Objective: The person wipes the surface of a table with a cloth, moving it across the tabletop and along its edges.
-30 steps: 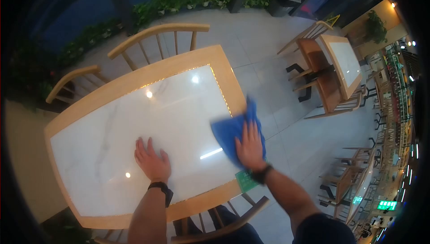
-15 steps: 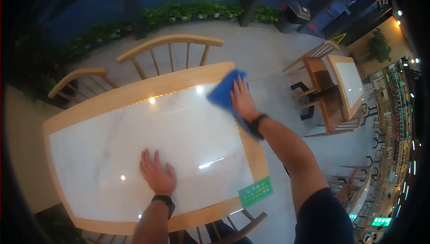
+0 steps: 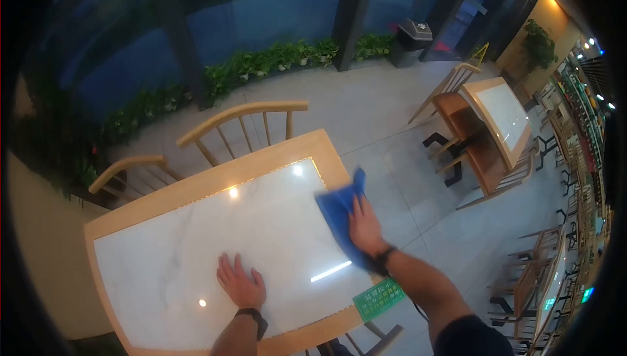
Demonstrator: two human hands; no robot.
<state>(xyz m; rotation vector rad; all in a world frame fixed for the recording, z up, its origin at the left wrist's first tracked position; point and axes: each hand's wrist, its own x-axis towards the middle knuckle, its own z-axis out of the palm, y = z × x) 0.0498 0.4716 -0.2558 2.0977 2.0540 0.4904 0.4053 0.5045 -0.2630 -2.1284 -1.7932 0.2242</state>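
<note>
The blue cloth [image 3: 336, 215] is partly hidden under the right hand [image 3: 364, 228]; lettering on the green sticker [image 3: 379, 299] behind that wrist cannot be read.

The right hand [image 3: 364, 228] has dragged the blue cloth [image 3: 339, 215] back from the table's far corner toward its near end.

The left hand [image 3: 240, 284] lies flat, palm down, fingers close together and pointing away from the body, its forearm rising straight from below. The right hand [image 3: 364, 228] is palm down too, fingers stretched forward and seemingly flat, though the fingertips are blurred. The right arm reaches out, slightly bent.
</note>
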